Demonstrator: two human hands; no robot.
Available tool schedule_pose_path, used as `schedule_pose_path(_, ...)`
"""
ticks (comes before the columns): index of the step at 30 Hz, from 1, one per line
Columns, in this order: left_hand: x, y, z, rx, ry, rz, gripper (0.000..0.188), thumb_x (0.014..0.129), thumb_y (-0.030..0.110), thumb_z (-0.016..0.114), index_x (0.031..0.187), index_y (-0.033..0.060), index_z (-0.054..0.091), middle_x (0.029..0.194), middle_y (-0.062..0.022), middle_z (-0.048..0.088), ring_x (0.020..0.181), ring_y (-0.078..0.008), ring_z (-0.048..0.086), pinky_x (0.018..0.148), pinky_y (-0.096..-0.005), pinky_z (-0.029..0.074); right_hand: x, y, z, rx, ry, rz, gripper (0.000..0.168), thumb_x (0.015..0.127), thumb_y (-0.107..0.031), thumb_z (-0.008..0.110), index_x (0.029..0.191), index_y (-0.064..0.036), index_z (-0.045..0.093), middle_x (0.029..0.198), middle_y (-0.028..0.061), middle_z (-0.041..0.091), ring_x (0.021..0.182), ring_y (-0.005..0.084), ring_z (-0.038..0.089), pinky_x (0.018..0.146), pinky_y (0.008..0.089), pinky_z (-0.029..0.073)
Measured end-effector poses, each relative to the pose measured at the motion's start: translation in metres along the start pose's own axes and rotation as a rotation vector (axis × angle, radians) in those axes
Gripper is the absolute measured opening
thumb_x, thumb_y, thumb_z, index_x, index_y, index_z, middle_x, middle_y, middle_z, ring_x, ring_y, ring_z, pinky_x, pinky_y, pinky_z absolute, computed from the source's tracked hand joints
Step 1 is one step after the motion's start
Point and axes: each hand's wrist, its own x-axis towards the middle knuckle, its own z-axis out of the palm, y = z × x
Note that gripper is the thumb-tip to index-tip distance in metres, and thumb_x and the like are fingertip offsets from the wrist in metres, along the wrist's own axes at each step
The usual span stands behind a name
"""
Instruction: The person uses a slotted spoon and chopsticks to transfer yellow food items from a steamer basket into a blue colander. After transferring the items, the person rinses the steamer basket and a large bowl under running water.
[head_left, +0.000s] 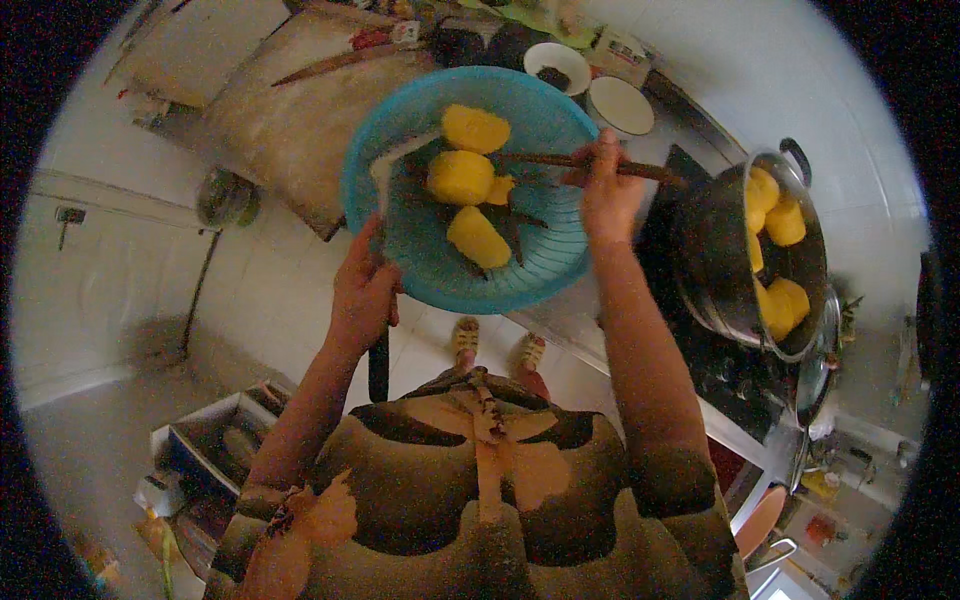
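Observation:
My left hand (365, 289) is closed around a utensil with a black handle (379, 367), at the near left rim of a blue plastic basin (544, 240). The utensil's pale shank (384, 176) bends into the basin; its far end is hard to make out. Whether that hand also grips the rim, I cannot tell. In the basin lie yellow chunks (461, 178), possibly peeled potato, and some dark thin strips. My right hand (611, 195), at the right rim, holds brown chopsticks (547, 159) that point left towards the chunks.
On the right, a steel pot (712, 247) on a black stove (720, 375) holds more yellow chunks (786, 221). A glass lid (817, 367) leans beside it. Two white bowls (621, 105) stand beyond the basin. A knife (330, 66) rests on a wooden board (277, 135) at left.

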Motion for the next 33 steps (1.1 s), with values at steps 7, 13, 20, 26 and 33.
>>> schedule_pose_path(7,-0.004,-0.012,0.002,0.031,-0.01,0.029,0.062,0.083,0.004,0.045,0.142,0.0134,0.026,0.066,-0.0057,0.051,0.04,-0.01,0.044,0.036,-0.0251,0.039,-0.01,-0.029,-0.029,-0.141,-0.147,0.286,0.05,0.09,-0.042,0.052,0.076,0.005,0.062,0.059,0.0097,0.059,0.042,0.0158,0.054,0.042,0.0278,0.048)
schedule_pose_path(13,-0.008,-0.007,-0.005,0.039,-0.006,0.016,0.06,0.085,0.005,0.046,0.141,0.0128,0.027,0.065,-0.0053,0.052,0.039,-0.0099,0.044,0.035,-0.0252,0.039,-0.017,-0.01,-0.018,-0.04,-0.13,0.371,0.046,0.088,-0.04,0.056,0.077,0.004,0.061,0.058,0.0094,0.058,0.046,0.0178,0.058,0.045,0.0298,0.053)
schedule_pose_path(20,-0.01,-0.006,-0.014,-0.034,-0.002,0.021,0.06,0.084,0.006,0.046,0.141,0.0128,0.028,0.066,-0.0057,0.052,0.039,-0.0099,0.044,0.036,-0.0253,0.039,-0.018,-0.006,0.006,-0.021,-0.235,0.299,0.045,0.091,-0.04,0.052,0.082,0.002,0.063,0.062,0.0079,0.058,0.047,0.0163,0.057,0.045,0.0279,0.05)
schedule_pose_path(26,-0.004,0.007,0.002,0.05,-0.005,-0.027,0.061,0.084,0.005,0.046,0.141,0.0125,0.027,0.067,-0.0056,0.052,0.04,-0.0096,0.043,0.037,-0.0252,0.039,-0.005,0.003,-0.01,-0.205,-0.321,0.269,0.047,0.092,-0.043,0.048,0.08,0.0,0.063,0.058,0.0048,0.054,0.047,0.0135,0.053,0.042,0.0254,0.044)
schedule_pose_path(33,0.01,0.001,-0.003,0.053,-0.024,-0.012,0.061,0.083,0.005,0.046,0.141,0.0122,0.027,0.066,-0.0053,0.052,0.04,-0.0095,0.043,0.036,-0.0251,0.039,-0.007,0.01,0.007,-0.385,-0.359,-0.179,0.036,0.093,-0.035,0.048,0.08,-0.004,0.06,0.059,0.0047,0.056,0.048,0.0138,0.05,0.046,0.0283,0.041)
